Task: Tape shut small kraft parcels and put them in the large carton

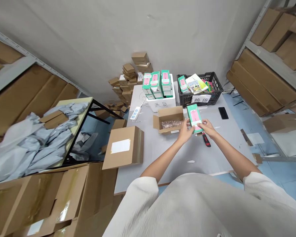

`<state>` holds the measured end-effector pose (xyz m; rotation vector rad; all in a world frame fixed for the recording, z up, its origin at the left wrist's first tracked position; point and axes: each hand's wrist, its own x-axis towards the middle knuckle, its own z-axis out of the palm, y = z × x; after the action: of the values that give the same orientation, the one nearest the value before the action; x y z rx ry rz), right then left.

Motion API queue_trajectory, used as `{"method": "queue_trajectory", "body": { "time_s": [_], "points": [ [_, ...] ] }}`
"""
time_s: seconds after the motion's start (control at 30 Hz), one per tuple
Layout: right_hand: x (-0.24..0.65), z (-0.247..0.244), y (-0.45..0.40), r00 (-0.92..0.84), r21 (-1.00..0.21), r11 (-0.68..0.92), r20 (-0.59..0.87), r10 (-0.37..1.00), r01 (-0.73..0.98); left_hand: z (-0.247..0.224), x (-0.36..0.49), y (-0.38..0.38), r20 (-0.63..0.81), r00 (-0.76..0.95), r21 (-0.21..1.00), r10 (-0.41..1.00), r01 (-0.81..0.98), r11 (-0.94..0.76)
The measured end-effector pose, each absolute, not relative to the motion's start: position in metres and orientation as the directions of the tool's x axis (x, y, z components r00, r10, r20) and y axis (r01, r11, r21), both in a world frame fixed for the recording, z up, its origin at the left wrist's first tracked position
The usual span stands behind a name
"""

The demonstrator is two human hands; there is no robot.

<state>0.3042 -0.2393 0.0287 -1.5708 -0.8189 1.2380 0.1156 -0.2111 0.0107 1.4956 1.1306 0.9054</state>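
Note:
A green box with a pink front (194, 115) is held up over the table between both hands. My left hand (185, 131) grips its lower left side, and my right hand (208, 128) closes on its lower right edge. Just left of it stands an open cardboard box (171, 115) with clear bubble wrap inside. Below my right hand a red and black utility knife (206, 140) lies on the table.
A white bin (160, 103) of similar green boxes and a black basket (213, 95) with booklets stand at the back. A closed carton (124, 131), power strip (135, 113) and phone (223, 113) lie around. Shelves with cartons flank both sides.

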Motion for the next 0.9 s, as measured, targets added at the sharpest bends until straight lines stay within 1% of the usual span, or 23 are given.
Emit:
{"method": "queue_trajectory", "body": {
  "time_s": [0.2,0.4,0.5,0.63,0.77,0.9],
  "points": [
    [0.354,0.035,-0.184,0.285,-0.948,-0.315,-0.317,0.904,-0.056,0.021,0.168,-0.186,0.129,0.307,0.943,0.943,0.257,-0.212],
    [0.382,0.029,-0.113,0.323,-0.952,-0.303,-0.299,0.898,-0.04,0.024,0.2,-0.143,0.2,0.301,0.873,0.932,0.376,-0.309],
    [0.388,0.023,-0.075,0.338,-0.959,-0.283,-0.272,0.901,-0.019,0.022,0.212,-0.114,0.169,0.289,0.859,0.942,0.425,-0.285],
    [0.391,0.013,-0.026,0.36,-0.96,-0.281,-0.259,0.896,0.01,0.013,0.224,-0.073,0.108,0.264,0.88,0.959,0.423,-0.215],
    [0.388,0.001,0.016,0.379,-0.953,-0.301,-0.27,0.885,0.025,0.001,0.231,-0.036,0.101,0.222,0.88,0.97,0.435,-0.192],
    [0.384,-0.01,0.039,0.335,-0.958,-0.288,-0.271,0.902,0.0,-0.007,0.232,-0.01,0.096,0.188,0.873,0.977,0.455,-0.174]
  ]
}}
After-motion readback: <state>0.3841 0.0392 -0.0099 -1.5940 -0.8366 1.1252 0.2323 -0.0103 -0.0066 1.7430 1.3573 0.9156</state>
